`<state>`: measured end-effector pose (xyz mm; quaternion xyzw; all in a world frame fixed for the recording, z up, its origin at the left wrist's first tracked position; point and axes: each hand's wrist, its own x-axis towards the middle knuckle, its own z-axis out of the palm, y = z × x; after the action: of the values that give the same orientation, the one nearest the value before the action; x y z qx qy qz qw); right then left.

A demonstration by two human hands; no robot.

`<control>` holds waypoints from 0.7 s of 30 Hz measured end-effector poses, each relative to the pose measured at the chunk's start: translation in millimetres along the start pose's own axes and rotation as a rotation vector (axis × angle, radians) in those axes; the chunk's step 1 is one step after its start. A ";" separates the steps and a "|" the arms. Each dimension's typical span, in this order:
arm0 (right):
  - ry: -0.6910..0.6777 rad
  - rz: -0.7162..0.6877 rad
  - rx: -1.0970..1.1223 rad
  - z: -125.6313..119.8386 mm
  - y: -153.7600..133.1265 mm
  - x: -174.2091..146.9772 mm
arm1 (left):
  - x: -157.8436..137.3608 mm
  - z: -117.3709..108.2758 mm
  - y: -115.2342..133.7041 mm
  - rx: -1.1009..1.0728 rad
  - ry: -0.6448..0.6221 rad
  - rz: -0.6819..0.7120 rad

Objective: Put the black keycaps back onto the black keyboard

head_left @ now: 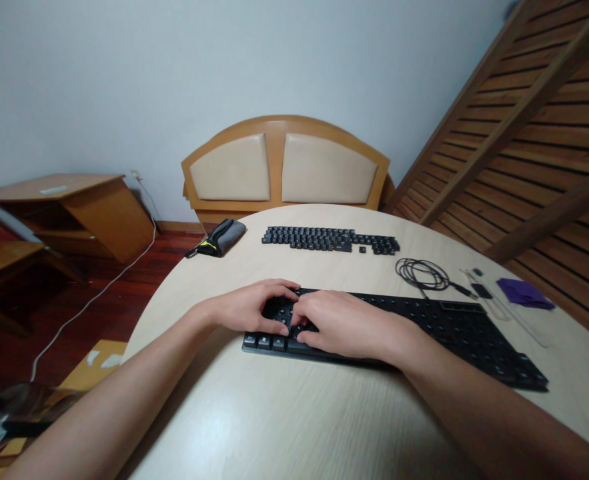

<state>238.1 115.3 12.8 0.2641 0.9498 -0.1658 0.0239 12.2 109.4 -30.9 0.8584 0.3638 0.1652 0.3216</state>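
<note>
A black computer keyboard [454,333] lies across the table in front of me, many of its key places bare and some keycaps fitted at its left end. My left hand [254,307] rests over that left end, thumb on the front keys and fingers reaching to the back edge, apart from each other. Beside it, my right hand [341,323] bends down onto the keyboard, with thumb and index finger close together around a small black keycap [301,327]. Its other fingers are partly hidden. Farther back, loose keycaps [309,238] lie in rows.
A coiled black cable [423,274] lies behind the keyboard. Right of it are small metal tools [497,308] and a purple cloth [524,293]. A grey and black pouch [219,238] sits at the back left of the round table [209,407]. One keycap [363,250] lies apart.
</note>
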 end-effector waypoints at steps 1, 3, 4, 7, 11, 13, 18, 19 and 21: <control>-0.007 -0.004 0.003 -0.7 0.2 0.0 | 0.2 0.0 0.2 -0.001 -0.002 0.002; -0.021 -0.015 0.008 -1.9 0.3 -0.3 | 0.6 0.0 0.4 -0.003 -0.004 0.007; -0.026 -0.019 0.009 -2.3 0.1 -0.5 | 0.7 0.1 0.5 -0.003 -0.002 0.007; -0.032 -0.017 0.010 -2.8 -0.4 -1.6 | 0.7 0.1 0.7 -0.005 0.001 0.007; -0.030 -0.020 0.012 -1.8 -0.1 -1.9 | 0.3 -0.1 0.9 -0.006 0.004 0.002; -0.025 -0.016 0.011 -1.0 0.4 -1.0 | 0.2 -0.1 0.4 -0.009 0.004 0.007; -0.004 0.012 0.012 -1.2 0.2 0.2 | 0.2 0.1 -1.7 -0.025 0.006 0.022; -0.006 0.013 0.010 -1.7 -0.3 0.0 | 0.2 0.2 -2.1 -0.028 0.009 0.023; -0.008 0.012 -0.003 -3.0 -1.7 -0.7 | 0.3 0.4 -2.7 -0.029 0.011 0.022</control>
<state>238.0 114.6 16.3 0.2693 0.9483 -0.1652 0.0289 11.2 110.8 -33.0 0.8565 0.3539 0.1789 0.3303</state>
